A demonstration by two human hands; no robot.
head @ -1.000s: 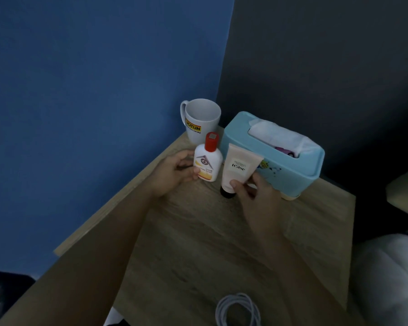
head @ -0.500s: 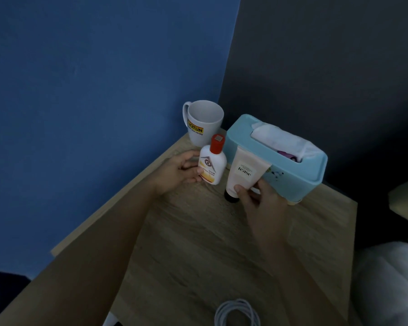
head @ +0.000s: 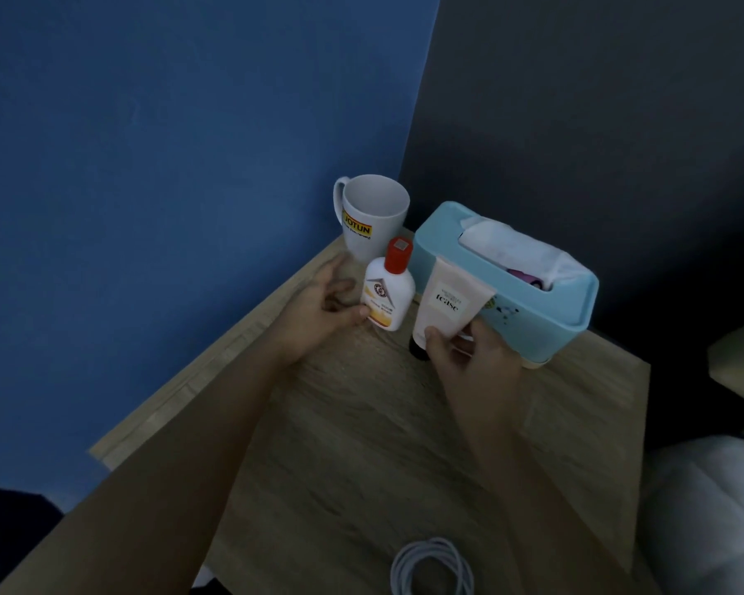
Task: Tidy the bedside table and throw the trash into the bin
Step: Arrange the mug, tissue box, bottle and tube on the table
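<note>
Cable coil [head: 432, 568] at table [head: 361, 444] edge

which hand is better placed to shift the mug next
Left. The left hand sits beside the mug, thumb on the bottle; the right hand grips the tube farther off.

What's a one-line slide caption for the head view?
Left hand touches the bottle; right hand pinches the tube, cap down, by the tissue box on the table.
</note>
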